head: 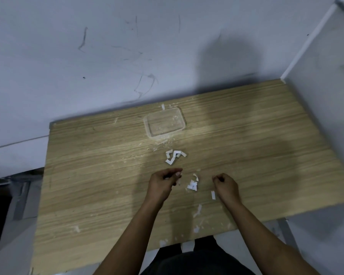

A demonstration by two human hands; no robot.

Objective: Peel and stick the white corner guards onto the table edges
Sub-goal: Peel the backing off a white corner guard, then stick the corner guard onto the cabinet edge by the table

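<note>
One wooden table (87, 175), one clear plastic tray (147, 124), two hands (163, 183)

Several white corner guards (174, 156) lie in a loose cluster near the middle of the table (87, 175), just on the near side of a clear tray. They are small L-shaped pieces, tumbled at different angles and touching or overlapping one another. Closer in lies a second small heap of white pieces (193, 184), some flat, one curled upward. A single narrow white strip (213, 195) lies apart to the right of that heap. The table is a light wood-grain top with squared edges, its surface dotted with pale scraps and smears, more so toward its near edge.
</note>
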